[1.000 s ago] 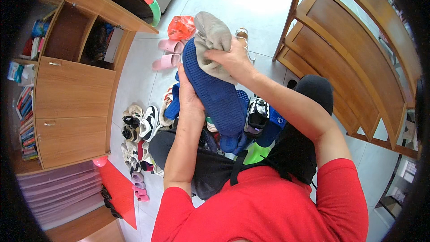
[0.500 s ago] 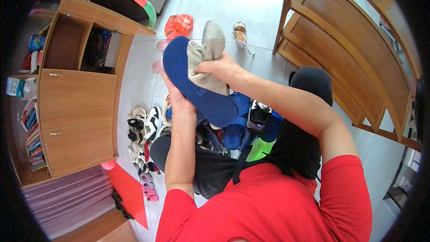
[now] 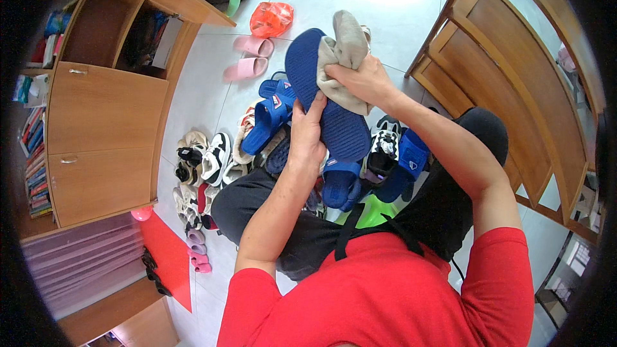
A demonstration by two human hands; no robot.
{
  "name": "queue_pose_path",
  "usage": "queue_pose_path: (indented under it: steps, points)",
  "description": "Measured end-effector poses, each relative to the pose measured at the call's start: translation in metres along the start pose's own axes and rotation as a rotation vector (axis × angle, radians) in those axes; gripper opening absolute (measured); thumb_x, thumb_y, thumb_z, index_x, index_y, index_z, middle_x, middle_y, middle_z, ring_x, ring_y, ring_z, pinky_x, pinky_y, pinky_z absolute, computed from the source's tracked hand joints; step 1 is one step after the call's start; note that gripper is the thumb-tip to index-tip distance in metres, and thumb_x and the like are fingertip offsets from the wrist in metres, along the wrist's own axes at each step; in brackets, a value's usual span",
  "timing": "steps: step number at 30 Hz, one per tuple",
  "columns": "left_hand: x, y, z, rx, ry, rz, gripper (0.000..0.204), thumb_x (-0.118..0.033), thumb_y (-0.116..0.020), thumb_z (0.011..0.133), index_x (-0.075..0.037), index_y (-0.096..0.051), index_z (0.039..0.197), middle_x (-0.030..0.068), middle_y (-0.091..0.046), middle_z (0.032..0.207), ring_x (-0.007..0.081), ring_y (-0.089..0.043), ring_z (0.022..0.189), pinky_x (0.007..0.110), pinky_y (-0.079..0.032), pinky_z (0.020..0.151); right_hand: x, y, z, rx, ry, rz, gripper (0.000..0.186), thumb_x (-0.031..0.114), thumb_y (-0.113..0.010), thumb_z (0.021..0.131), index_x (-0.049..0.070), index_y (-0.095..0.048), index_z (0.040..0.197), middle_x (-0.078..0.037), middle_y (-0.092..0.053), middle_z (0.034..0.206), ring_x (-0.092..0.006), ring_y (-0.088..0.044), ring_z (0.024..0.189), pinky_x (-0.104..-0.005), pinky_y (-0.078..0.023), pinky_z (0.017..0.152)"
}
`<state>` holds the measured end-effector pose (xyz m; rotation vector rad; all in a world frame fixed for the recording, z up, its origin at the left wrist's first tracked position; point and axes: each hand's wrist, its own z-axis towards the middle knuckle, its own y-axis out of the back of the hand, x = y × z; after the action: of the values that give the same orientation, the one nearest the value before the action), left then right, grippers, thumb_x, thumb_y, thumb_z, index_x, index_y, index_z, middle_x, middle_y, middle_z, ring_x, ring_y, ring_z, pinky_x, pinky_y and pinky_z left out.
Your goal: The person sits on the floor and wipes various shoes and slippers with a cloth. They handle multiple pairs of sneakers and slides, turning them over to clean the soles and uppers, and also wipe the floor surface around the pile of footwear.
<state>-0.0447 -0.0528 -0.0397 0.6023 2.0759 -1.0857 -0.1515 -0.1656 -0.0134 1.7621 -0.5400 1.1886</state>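
Note:
A dark blue slipper (image 3: 347,132) is held up in front of me, its flat textured face turned toward me. My left hand (image 3: 307,133) grips it by the near left edge, thumb on the flat face. Bunched in my right hand (image 3: 367,82) is a beige-grey cloth (image 3: 350,42), pressed against the slipper's right side with one end sticking up. Below the hands lie more blue slippers, one at the left (image 3: 267,122) and another at the right (image 3: 412,154), beside a black-and-white sneaker (image 3: 384,148).
Pink slippers (image 3: 247,67) and a red plastic bag (image 3: 271,19) lie on the tiles ahead. Several shoes, among them a white-and-black sneaker (image 3: 216,159), line the left. A wooden cabinet (image 3: 106,119) stands left, wooden furniture (image 3: 508,71) right. Something green (image 3: 373,211) sits between my legs.
Slipper, cloth and both hands have shifted right in the view. My left thumb now lies over the slipper's flat face. The view has shifted, showing more of the pink and blue slippers.

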Motion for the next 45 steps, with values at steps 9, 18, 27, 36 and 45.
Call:
queue_pose_path:
  steps: [9,18,27,36,45]
  points:
    - [0.019,0.084,0.031,-0.275,0.014,0.591,0.072,-0.012,-0.073,0.072,0.006,-0.035,0.131,0.0189,-0.054,0.117,0.0243,-0.056,0.102,0.033,-0.048,0.084,-0.010,0.002,-0.048,0.487,0.155,-0.430,0.043,0.035,-0.063,0.069,0.004,-0.056,0.099,-0.019,-0.064,0.084,-0.0351,-0.063,0.078,-0.0436,-0.049,0.071]
    - [-0.055,0.087,0.113,-0.238,-0.526,1.315,0.072,-0.003,-0.061,0.066,-0.012,-0.038,0.134,0.0192,-0.059,0.113,0.0306,-0.059,0.101,0.037,-0.046,0.086,-0.007,0.019,-0.063,0.528,0.342,-0.582,0.031,0.017,-0.064,0.072,0.003,-0.049,0.095,-0.016,-0.060,0.084,-0.0336,-0.062,0.078,-0.0436,-0.051,0.064]
    - [-0.022,0.143,0.268,0.008,-0.622,2.034,0.066,-0.005,-0.060,0.072,-0.024,-0.042,0.132,0.0087,-0.064,0.103,0.0302,-0.057,0.100,0.043,-0.045,0.080,0.003,0.033,-0.032,0.394,0.366,-0.557,0.041,0.009,-0.059,0.070,0.003,-0.047,0.109,-0.010,-0.053,0.077,-0.0268,-0.058,0.071,-0.0365,-0.047,0.052]
    - [0.003,0.192,0.353,-0.060,-0.200,1.419,0.025,-0.028,-0.059,0.078,-0.008,-0.068,0.089,0.0147,-0.066,0.086,0.0289,-0.064,0.084,0.039,-0.049,0.075,0.008,0.017,0.031,0.540,0.317,-0.669,0.050,0.012,-0.056,0.072,0.000,-0.046,0.119,-0.007,-0.051,0.079,-0.0206,-0.056,0.073,-0.0311,-0.046,0.053]
    - [-0.020,0.362,0.429,-0.615,-0.425,1.483,0.065,-0.019,-0.066,0.072,0.005,-0.041,0.127,0.0289,-0.046,0.125,0.0397,-0.046,0.115,0.042,-0.035,0.100,-0.027,0.021,0.054,0.461,0.078,-0.659,0.069,0.021,-0.073,0.063,0.000,-0.046,0.122,-0.011,-0.056,0.080,-0.0258,-0.059,0.071,-0.0325,-0.049,0.056]
